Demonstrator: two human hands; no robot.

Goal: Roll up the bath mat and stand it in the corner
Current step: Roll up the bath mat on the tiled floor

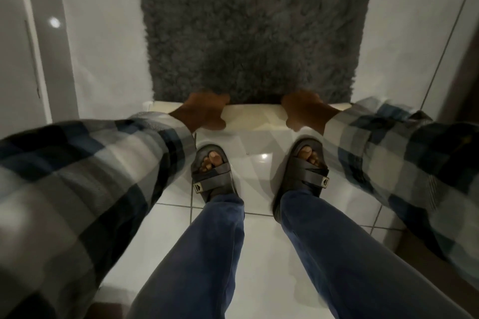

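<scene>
A dark grey shaggy bath mat (252, 28) lies flat on the white tiled floor and stretches away from me. Its near edge is folded over, so a strip of the cream backing (252, 115) faces up. My left hand (204, 111) grips this folded edge on the left side. My right hand (305, 110) grips the same edge on the right. The fingers of both hands curl over the fold into the pile, with thumbs on the backing.
My feet in black sandals (213, 171) stand on the tiles just behind the fold. A white door or cabinet (31, 46) runs along the left. A wall edge with a dark frame (464, 59) stands at the right.
</scene>
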